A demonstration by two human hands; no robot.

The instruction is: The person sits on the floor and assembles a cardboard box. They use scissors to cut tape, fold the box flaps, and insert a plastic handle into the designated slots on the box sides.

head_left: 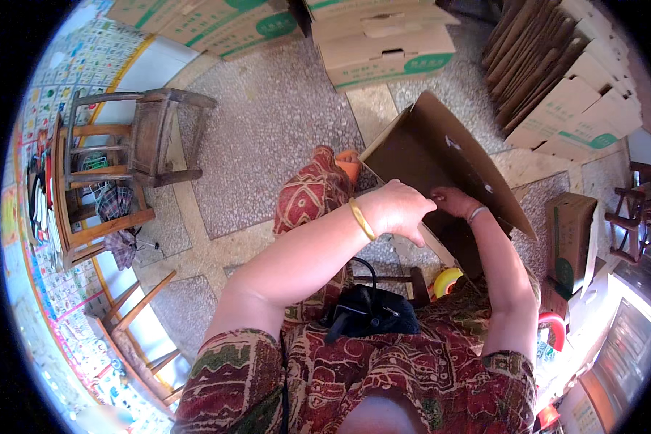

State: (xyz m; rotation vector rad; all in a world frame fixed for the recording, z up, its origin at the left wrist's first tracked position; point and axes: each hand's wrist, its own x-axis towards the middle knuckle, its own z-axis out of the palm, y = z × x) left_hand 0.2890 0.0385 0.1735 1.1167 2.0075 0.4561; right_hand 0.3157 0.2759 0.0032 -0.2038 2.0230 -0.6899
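Observation:
An open cardboard box (419,145), dark brown inside with one tall flap raised, stands tilted in front of my right side. My left hand (401,208), with a gold bangle at its wrist, grips the box's near left edge, thumb on the outer side. Inside the opening, my right hand (456,202) is curled with its fingertips pinched close to the left hand's fingers. What those fingertips hold, if anything, is too small to make out. A pale strip of the box's wall shows below the hands.
Flattened cardboard boxes (571,101) stand stacked at the far right, and more printed cartons (383,54) are at the far side. A wooden chair (152,137) is at the left. A small carton (568,235) stands at the right. A black bag (372,311) lies against my lap.

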